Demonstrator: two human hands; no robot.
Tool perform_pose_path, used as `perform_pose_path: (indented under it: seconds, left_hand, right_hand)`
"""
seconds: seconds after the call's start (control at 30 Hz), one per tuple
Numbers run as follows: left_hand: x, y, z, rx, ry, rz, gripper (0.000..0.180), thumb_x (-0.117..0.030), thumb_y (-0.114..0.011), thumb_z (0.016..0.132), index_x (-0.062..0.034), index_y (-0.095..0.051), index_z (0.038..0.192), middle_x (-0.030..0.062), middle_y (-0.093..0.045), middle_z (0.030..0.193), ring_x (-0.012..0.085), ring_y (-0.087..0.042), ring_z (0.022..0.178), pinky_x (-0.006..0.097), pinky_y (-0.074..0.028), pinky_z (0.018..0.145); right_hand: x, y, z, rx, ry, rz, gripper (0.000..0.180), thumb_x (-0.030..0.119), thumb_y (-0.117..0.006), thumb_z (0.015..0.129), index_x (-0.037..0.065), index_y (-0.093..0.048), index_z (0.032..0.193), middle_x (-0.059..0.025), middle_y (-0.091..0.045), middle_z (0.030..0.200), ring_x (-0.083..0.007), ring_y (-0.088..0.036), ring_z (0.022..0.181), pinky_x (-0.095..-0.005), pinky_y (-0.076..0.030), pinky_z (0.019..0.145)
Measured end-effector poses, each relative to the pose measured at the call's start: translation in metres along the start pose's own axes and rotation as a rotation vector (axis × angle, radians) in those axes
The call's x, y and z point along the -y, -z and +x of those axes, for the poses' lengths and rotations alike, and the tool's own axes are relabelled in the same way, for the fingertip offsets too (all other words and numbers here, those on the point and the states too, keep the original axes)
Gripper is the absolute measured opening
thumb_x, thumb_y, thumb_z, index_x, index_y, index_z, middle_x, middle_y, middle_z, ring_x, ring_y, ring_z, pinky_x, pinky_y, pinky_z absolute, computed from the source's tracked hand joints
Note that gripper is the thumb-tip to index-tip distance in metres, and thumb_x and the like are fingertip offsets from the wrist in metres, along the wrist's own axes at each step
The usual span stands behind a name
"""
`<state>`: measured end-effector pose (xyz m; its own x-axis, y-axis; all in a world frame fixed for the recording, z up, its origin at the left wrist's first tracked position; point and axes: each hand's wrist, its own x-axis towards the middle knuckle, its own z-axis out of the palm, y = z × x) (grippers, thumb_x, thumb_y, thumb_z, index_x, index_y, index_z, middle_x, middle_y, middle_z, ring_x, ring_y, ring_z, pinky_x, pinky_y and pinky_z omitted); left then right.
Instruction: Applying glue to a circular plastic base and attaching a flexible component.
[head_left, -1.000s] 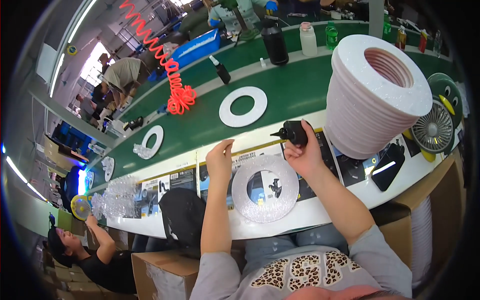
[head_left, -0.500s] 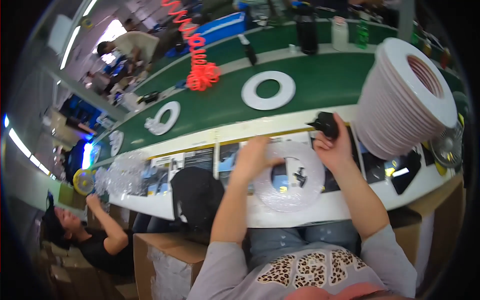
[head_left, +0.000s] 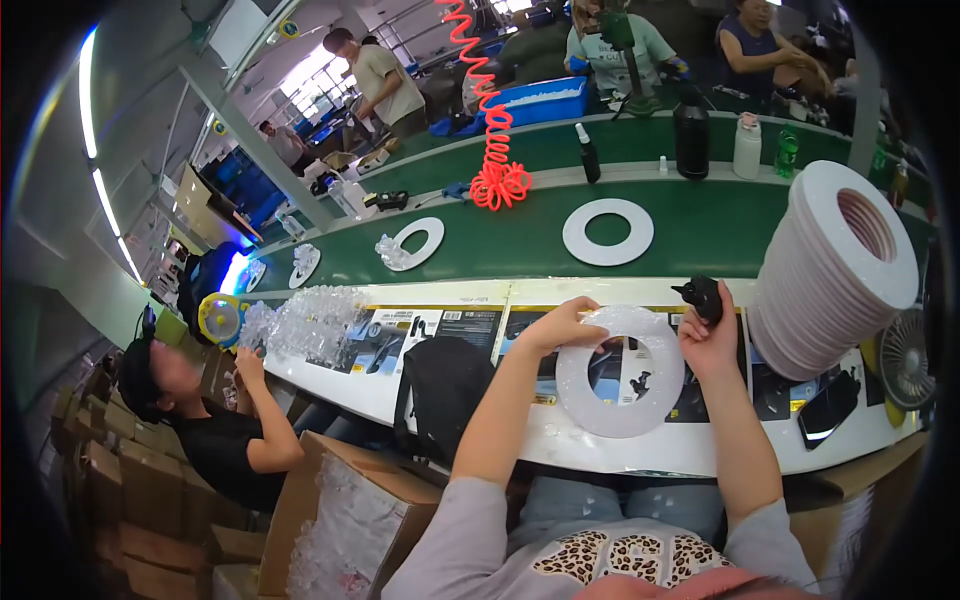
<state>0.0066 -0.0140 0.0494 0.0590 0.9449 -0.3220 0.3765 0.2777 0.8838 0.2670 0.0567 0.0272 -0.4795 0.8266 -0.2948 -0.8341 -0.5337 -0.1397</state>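
My left hand point(head_left: 562, 328) pinches the upper left rim of a flat white ring point(head_left: 622, 418), which looks glossy, as if under clear film. Part of a finger shows at the ring's hole. Just right of the ring, my right hand point(head_left: 709, 345) is closed around a small black part point(head_left: 703, 296) with a pointed nose. Its lower portion is hidden in my fingers. A tall stack of similar white rings point(head_left: 800, 285) rises to the right of that hand. Below the ring lies a printed sheet point(head_left: 545, 378) on the white worktop.
A black bag point(head_left: 447, 392) sits at the worktop's front edge, left of my left arm. Bundled clear plastic point(head_left: 320, 322) lies beyond it. Loose rings point(head_left: 608, 258) rest on the green conveyor point(head_left: 510, 250). A phone point(head_left: 830, 410) and small fan point(head_left: 905, 360) are at right. A co-worker point(head_left: 215, 430) sits left.
The whole view has shifted, and things sit lower and farther right in it. My left hand has closed on the ring's rim. My right hand still holds the black part.
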Motion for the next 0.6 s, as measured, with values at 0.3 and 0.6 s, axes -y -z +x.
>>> perform_pose_path:
  seconds: [0.3,0.6]
  left_hand:
    - [0.041,0.016,-0.045,-0.023,0.045,-0.827,0.041,-0.028,-0.049,0.100,-0.0032,-0.051,0.133,0.0158,-0.066,0.114,0.0250,-0.067,0.090,0.045,-0.058,0.085]
    - [0.005,0.023,-0.147,-0.603,-0.330,-0.708,0.041,-0.034,-0.055,0.098,-0.0037,-0.053,0.126,0.0117,-0.066,0.101,0.0143,-0.060,0.071,0.029,-0.052,0.059]
  right_hand:
    - [-0.008,0.002,0.005,-0.038,0.029,-0.033,0.033,0.040,-0.072,0.086,0.014,-0.055,0.076,0.0031,-0.039,0.055,-0.0075,-0.034,0.040,-0.0208,-0.026,0.038]
    - [-0.002,0.013,0.003,0.067,-0.081,0.007,0.037,0.044,-0.072,0.086,0.012,-0.056,0.076,0.0023,-0.040,0.055,-0.0094,-0.037,0.043,-0.0219,-0.027,0.042]
